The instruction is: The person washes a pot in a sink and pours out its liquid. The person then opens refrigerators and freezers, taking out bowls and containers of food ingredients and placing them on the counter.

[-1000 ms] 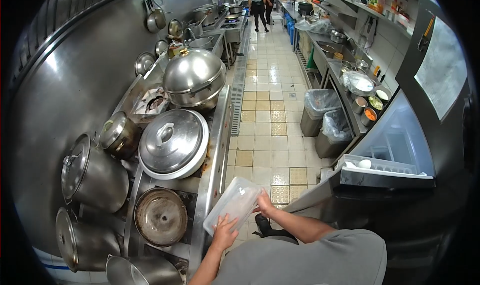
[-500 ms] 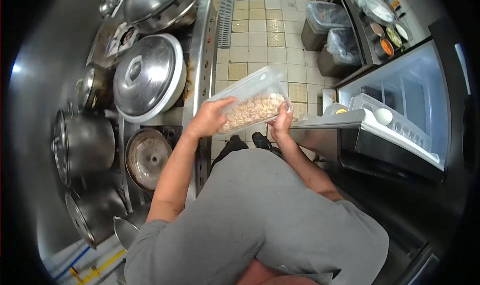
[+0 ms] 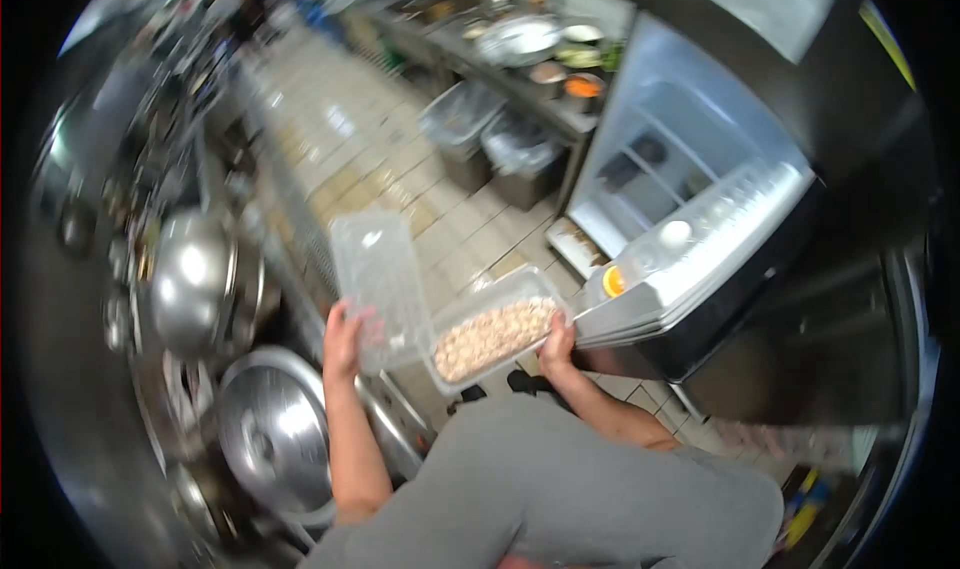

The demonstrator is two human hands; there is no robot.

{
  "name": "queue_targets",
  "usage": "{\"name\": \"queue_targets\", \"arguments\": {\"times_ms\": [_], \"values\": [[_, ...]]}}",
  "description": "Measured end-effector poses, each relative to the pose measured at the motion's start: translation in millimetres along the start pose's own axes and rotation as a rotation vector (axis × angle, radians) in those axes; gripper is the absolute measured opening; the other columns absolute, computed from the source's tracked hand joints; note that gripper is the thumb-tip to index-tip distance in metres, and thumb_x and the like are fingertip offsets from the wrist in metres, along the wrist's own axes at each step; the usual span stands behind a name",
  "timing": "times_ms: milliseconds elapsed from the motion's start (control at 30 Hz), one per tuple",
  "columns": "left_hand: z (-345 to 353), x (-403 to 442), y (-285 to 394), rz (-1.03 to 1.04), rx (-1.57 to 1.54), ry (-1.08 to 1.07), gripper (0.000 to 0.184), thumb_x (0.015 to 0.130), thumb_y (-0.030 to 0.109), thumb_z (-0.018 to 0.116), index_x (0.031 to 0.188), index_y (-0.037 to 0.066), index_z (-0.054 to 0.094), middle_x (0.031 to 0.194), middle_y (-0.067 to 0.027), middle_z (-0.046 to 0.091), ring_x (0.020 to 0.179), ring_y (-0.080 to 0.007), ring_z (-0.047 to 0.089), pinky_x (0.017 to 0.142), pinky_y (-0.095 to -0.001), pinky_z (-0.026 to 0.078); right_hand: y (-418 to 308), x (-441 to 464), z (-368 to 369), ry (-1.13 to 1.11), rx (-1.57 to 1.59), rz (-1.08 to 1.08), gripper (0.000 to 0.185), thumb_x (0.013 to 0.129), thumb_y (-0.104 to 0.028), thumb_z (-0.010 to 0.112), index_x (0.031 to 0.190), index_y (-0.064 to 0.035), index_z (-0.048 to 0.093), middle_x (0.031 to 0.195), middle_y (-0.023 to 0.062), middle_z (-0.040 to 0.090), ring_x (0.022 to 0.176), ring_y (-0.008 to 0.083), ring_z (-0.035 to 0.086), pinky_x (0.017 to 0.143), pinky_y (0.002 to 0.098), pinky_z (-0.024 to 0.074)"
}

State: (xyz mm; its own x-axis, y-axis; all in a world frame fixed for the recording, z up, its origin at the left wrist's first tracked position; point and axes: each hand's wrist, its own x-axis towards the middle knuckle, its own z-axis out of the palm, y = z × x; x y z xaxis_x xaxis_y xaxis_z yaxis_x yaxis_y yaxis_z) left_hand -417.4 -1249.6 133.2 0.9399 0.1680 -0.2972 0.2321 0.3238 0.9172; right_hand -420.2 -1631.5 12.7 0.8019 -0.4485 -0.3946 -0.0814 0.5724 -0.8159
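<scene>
My left hand [image 3: 342, 343] grips a translucent plastic lid [image 3: 380, 274] by its near left edge, with some fingers showing faintly through it. My right hand [image 3: 557, 345] is closed on the right end of an open clear plastic container [image 3: 503, 287]. Pale, pinkish-beige chunks [image 3: 495, 341] fill its bottom; I cannot tell what food they are. The lid is held to the left of the container, tilted up, its lower corner close to the container's left end. Whether they touch is unclear.
To the right a refrigerator [image 3: 690, 309] stands open, a white egg [image 3: 675, 234] in its door rack. Pots and a large lidded pan [image 3: 272, 424] line the stove on the left. Two lined bins [image 3: 520, 149] stand by the counter ahead, over a tiled floor [image 3: 410, 164].
The lid has come off the container and moved left in my left hand. The container is now uncovered in my right hand. My view has turned toward the right.
</scene>
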Motion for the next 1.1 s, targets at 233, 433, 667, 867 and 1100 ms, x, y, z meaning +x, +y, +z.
{"name": "queue_targets", "arguments": {"times_ms": [233,433,667,867,1100], "values": [[-17.0,126.5,-41.9,-0.324,-0.245,-0.023,0.029,0.103,0.028,0.047,0.126,0.011,0.054,0.088,-0.0063,0.061,0.053,-0.0148,0.052,0.043,-0.0293,0.041,11.3,21.9,-0.9,0.091,0.007,-0.155,0.037,0.105,-0.023,0.048,0.134,0.0,0.05,0.125,0.0114,0.059,0.117,0.0217,0.054,0.103,0.0348,0.0417],[-19.2,189.2,-125.8,-0.97,-0.34,-0.081,0.037,0.098,0.047,0.048,0.105,0.012,0.054,0.073,-0.0042,0.049,0.048,-0.0116,0.038,0.041,-0.0281,0.032,-3.5,35.9,5.6,0.091,0.063,-0.285,0.039,0.107,-0.025,0.046,0.138,-0.001,0.047,0.131,0.0117,0.058,0.122,0.0232,0.055,0.107,0.0377,0.0429],[151.7,210.1,-129.1,-0.911,-0.146,-0.866,0.069,0.093,0.062,0.049,0.136,0.008,0.051,0.135,-0.0154,0.05,0.116,-0.0264,0.048,0.097,-0.0396,0.039,-35.2,67.7,18.4,0.299,0.447,-0.029,0.048,0.107,-0.035,0.042,0.145,-0.0053,0.042,0.139,0.0135,0.055,0.129,0.0298,0.055,0.108,0.0465,0.0446],[274.7,284.5,-104.7,-0.826,0.042,-1.163,0.077,0.094,0.063,0.047,0.148,0.008,0.046,0.154,-0.0159,0.044,0.141,-0.03,0.043,0.118,-0.045,0.035,-57.9,127.5,54.0,0.223,0.572,0.047,0.053,0.107,-0.038,0.041,0.147,-0.0031,0.042,0.147,0.0118,0.05,0.137,0.0278,0.046,0.116,0.0455,0.0334],[323.8,358.8,-121.6,-0.896,0.016,-1.267,0.075,0.096,0.062,0.046,0.148,0.008,0.046,0.153,-0.0164,0.046,0.14,-0.032,0.045,0.117,-0.0476,0.036,-89.6,167.0,95.5,0.478,0.482,-0.28,0.053,0.107,-0.036,0.045,0.147,-0.0024,0.041,0.146,0.0104,0.051,0.132,0.0261,0.05,0.113,0.0436,0.0371]]}}
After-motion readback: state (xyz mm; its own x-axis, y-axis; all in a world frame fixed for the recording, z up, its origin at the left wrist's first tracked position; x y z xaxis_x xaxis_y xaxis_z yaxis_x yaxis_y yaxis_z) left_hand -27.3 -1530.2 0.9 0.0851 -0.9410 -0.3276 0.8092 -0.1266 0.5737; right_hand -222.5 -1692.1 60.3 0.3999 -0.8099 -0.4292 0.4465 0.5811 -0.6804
